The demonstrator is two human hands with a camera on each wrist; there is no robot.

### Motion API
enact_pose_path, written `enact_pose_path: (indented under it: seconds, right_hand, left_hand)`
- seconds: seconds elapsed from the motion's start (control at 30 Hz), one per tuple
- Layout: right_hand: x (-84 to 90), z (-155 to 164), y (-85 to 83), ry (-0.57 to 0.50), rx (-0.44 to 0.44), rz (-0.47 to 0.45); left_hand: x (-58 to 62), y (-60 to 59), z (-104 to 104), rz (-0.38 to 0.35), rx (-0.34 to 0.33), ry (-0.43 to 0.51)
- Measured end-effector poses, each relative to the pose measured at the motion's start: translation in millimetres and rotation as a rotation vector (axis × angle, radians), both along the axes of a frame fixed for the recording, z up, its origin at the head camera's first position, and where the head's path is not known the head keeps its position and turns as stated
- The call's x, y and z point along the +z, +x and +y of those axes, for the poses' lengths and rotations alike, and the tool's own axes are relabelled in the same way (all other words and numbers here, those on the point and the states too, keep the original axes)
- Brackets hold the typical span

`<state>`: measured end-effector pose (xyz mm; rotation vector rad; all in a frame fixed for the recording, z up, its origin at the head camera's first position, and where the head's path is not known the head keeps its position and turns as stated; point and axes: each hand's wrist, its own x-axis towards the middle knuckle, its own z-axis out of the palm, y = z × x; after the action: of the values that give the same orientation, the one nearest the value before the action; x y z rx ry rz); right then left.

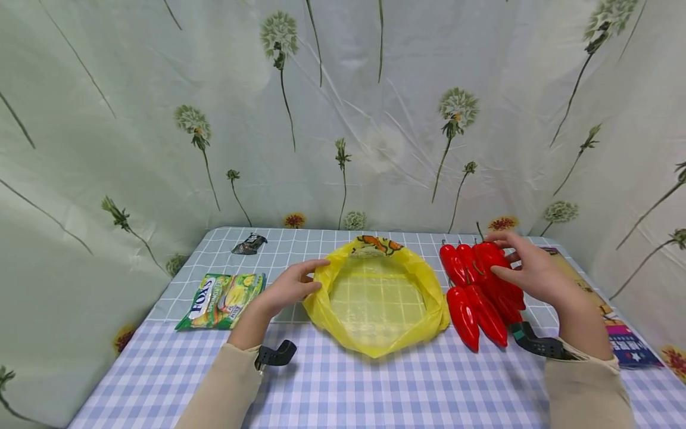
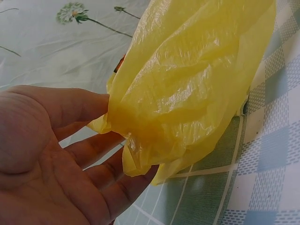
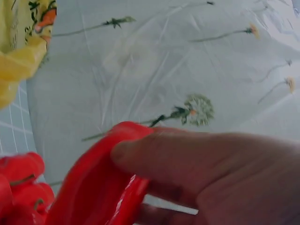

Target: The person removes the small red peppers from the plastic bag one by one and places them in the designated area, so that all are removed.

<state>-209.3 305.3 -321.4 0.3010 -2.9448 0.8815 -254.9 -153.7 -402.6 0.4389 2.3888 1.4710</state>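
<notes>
A yellow plastic bag (image 1: 439, 319) stands with its mouth spread wide in the middle of the table. My left hand (image 1: 292, 285) holds its left rim; in the left wrist view the thumb meets the bag's edge (image 2: 173, 89) and the fingertips go behind the plastic. On the right, my right hand (image 1: 533, 268) grips a glossy red chili pepper (image 1: 489, 255) between thumb and fingers, above a pile of similar red peppers (image 1: 463, 316). The right wrist view shows the thumb pressed on the held pepper (image 3: 101, 180), whose lower end is cut off by the frame.
To the left lies a green FOX'S candy bag (image 1: 222, 301), with a small black packet (image 1: 249, 243) behind it. A colourful flat package (image 1: 624, 339) lies along the right table edge, partly behind my right arm. A flowered curtain (image 1: 375, 119) hangs behind the checked tablecloth (image 1: 375, 393).
</notes>
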Motion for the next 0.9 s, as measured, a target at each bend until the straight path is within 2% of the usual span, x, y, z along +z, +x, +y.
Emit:
enact_pose_path:
  seconds: [0.17, 0.3, 0.57, 0.7, 0.9]
  right_hand:
    - [-3.2, 16, -0.5, 0.060, -0.031, -0.073]
    - [-8.9, 27, -2.0, 0.051, -0.049, -0.109]
    - [-22.8, 49, -5.4, 0.081, -0.042, -0.139]
    - [-30.2, 56, -8.1, 0.102, -0.034, -0.126]
    - [-43.2, 66, -11.6, 0.037, -0.032, -0.241]
  left_hand:
    - [-0.3, -0.2, 0, 0.007, 0.000, 0.003]
    - [-0.2, -0.2, 0, 0.001, 0.004, -0.008]
    - [-1.2, 0.0, 0, -0.005, 0.008, -0.004]
    - [-0.4, 0.2, 0, -0.005, 0.003, -0.002]
    - [1.4, 0.5, 2, -0.003, 0.001, -0.002]
